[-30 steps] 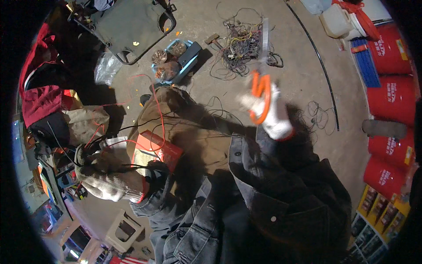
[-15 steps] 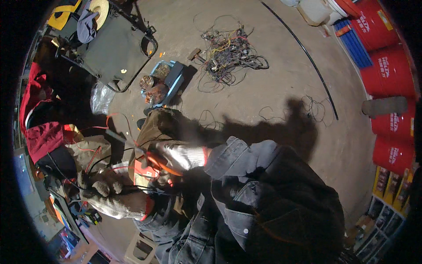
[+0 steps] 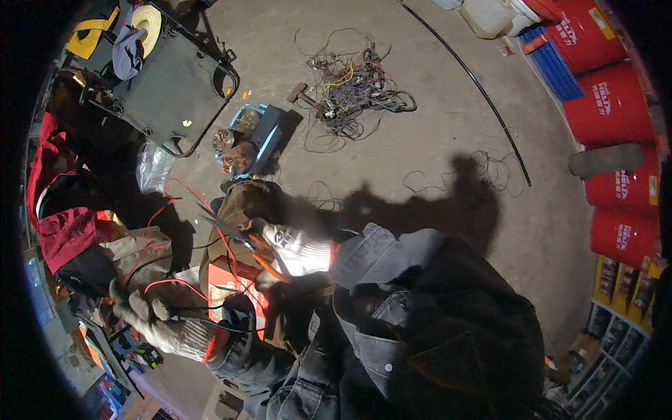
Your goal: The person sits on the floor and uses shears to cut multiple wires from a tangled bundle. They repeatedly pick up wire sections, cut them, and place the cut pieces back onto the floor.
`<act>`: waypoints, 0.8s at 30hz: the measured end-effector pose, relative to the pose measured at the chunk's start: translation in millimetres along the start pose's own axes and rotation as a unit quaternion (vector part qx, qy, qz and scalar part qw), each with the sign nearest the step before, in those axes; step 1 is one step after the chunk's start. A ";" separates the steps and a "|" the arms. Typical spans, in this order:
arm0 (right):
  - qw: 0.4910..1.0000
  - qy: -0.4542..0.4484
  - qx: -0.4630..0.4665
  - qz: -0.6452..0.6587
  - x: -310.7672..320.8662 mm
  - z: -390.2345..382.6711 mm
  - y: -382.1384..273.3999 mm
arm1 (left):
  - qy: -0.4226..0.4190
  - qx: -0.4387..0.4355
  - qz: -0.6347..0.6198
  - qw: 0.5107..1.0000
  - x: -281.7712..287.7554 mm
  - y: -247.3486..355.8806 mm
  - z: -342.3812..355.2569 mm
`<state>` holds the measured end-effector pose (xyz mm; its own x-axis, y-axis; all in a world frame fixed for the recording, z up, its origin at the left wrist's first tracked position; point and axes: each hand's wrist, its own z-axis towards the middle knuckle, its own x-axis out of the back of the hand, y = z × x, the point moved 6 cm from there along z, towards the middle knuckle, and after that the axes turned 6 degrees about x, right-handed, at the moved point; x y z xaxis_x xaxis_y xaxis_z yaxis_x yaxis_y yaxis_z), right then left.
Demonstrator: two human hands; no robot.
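Note:
My right hand (image 3: pixel 288 246), in a white knit glove, is closed on orange-handled scissors (image 3: pixel 264 262). Their grey blades point up and left and look parted. Lower left, my left hand (image 3: pixel 157 322), also gloved, has its fingers bent around thin wires. A black wire (image 3: pixel 222 327) runs from it toward my lap, and a red wire (image 3: pixel 175 281) arches beside its fingers. Another red wire (image 3: pixel 222 234) crosses close to the scissor blades. A red and white box (image 3: pixel 234 280) sits between my hands, partly covered by wires and my sleeve.
On the floor ahead lie a tangled wire heap (image 3: pixel 353 91), a hammer (image 3: pixel 301 94) and a blue crate (image 3: pixel 255 140) holding several filled containers. A folding chair (image 3: pixel 171 98) stands far left. Red drums (image 3: pixel 609 105) line the right side. A long black rod (image 3: pixel 476 84) crosses the floor.
The scissors have turned and their blades now show apart. My left hand has shifted slightly left and down. More of the red box shows, and the red wires have changed their curves.

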<state>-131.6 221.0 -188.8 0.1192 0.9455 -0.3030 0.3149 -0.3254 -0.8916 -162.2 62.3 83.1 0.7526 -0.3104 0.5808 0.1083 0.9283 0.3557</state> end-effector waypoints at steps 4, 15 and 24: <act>0.996 0.039 0.076 0.004 -2.3 25.3 -15.9 | -0.213 0.378 -0.438 0.787 -42.0 -4.0 -32.1; 0.915 0.251 0.219 -0.228 109.8 91.6 -146.5 | -0.199 0.384 -0.420 0.798 -31.7 -46.0 4.4; 0.967 0.154 0.111 -0.167 128.9 82.7 -110.9 | -0.162 0.498 -0.536 0.662 -54.1 -20.8 -6.7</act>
<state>-229.0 379.9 -156.8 0.3315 0.9383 0.0984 0.1778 0.0404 -0.9832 -200.8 61.2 39.5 0.3931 -0.8593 -0.3272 -0.1357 -0.4062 0.9036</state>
